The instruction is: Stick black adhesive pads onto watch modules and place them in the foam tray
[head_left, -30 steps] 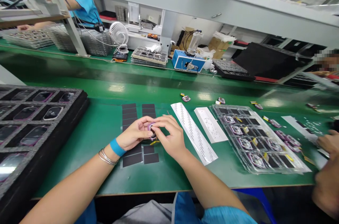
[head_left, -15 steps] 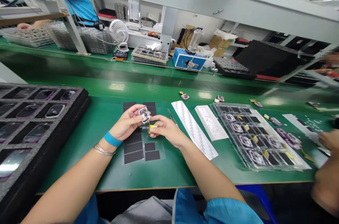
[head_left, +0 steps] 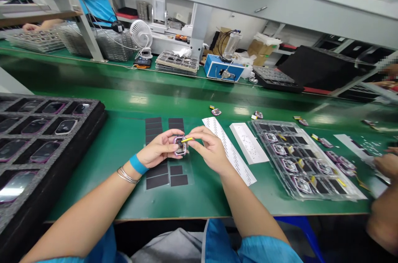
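In the head view my left hand [head_left: 162, 147] is closed around a small smartwatch case [head_left: 180, 147], purple-rimmed, with its electronics showing. My right hand [head_left: 212, 149] pinches a thin yellow battery [head_left: 187, 140] by its end, held edge-on over the case. Both hands are raised above a clear sheet with black rectangular pads [head_left: 157, 181]. To their right lies a white strip [head_left: 228, 151] printed with small dark marks. Beside that sits a white block [head_left: 248, 142] with tiny pieces scattered on top.
A clear tray [head_left: 292, 190] on the right holds several watch cases with yellow batteries. On the left stands a black foam tray [head_left: 90, 130] with watch faces. Loose watch parts [head_left: 216, 111] lie farther back. A co-worker's hand [head_left: 387, 165] is at the far right.
Both hands have shifted right with the watch case and battery. The right hand has raised and turned the battery from below the case to over it.
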Motion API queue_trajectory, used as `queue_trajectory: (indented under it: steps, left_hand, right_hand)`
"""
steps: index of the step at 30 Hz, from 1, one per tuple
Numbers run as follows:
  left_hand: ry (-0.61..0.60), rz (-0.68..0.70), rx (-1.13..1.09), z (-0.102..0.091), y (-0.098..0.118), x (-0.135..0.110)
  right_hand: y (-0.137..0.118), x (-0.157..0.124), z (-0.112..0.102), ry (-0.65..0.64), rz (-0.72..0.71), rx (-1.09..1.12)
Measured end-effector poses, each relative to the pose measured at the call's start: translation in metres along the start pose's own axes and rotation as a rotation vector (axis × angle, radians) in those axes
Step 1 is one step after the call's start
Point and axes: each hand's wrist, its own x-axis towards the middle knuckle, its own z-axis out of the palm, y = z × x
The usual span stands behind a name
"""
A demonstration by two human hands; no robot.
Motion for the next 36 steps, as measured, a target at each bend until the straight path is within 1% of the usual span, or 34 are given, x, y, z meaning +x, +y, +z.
queue_trajectory:
  steps: [3, 10, 15, 18, 23, 25, 27, 28, 29, 30, 32, 33, 34, 36]
  left_hand:
    - [-0.033, -0.014, -0.009, 0.002, -0.003, 0.0]
    - [-0.035, -0.023, -0.021, 0.002, -0.005, 0.0]
    - [-0.023, -0.048, -0.007, 0.003, -0.002, -0.001]
    - [0.045, -0.074, 0.033, 0.007, -0.002, 0.0]
    - [0.225, -0.117, 0.115, 0.01, -0.009, 0.006]
    - [0.291, -0.141, 0.132, 0.007, -0.009, 0.009]
    - [0.34, -0.166, 0.134, 0.001, -0.005, 0.008]
    - [0.349, -0.184, 0.131, -0.003, -0.002, 0.008]
    - [0.343, -0.207, 0.125, -0.006, 0.002, 0.006]
    - [0.323, -0.233, 0.118, -0.009, 0.006, 0.005]
    - [0.241, -0.3, 0.113, -0.012, 0.012, 0.001]
    - [0.194, -0.336, 0.12, -0.013, 0.013, 0.0]
    - [0.153, -0.367, 0.132, -0.014, 0.014, 0.0]
    - [0.101, -0.405, 0.16, -0.013, 0.013, -0.001]
  right_hand:
    - [-0.001, 0.0, 0.002, 0.004, -0.015, -0.026]
    - [-0.002, 0.001, 0.006, 0.012, -0.048, -0.123]
    - [0.002, 0.001, 0.005, 0.027, -0.043, -0.163]
    - [0.006, 0.001, 0.006, 0.03, -0.041, -0.187]
    - [0.018, 0.003, 0.016, 0.03, -0.057, -0.257]
    - [0.024, 0.005, 0.018, 0.062, 0.006, -0.256]
    - [0.027, 0.005, 0.016, 0.093, 0.135, -0.238]
    - [0.027, 0.003, 0.014, 0.064, 0.203, -0.243]
    - [0.026, -0.001, 0.013, -0.005, 0.261, -0.261]
    - [0.024, -0.006, 0.012, -0.102, 0.302, -0.294]
    - [0.019, -0.02, 0.014, -0.288, 0.33, -0.394]
    - [0.016, -0.028, 0.016, -0.333, 0.328, -0.445]
    - [0.014, -0.035, 0.019, -0.337, 0.323, -0.49]
    - [0.012, -0.046, 0.027, -0.29, 0.313, -0.56]
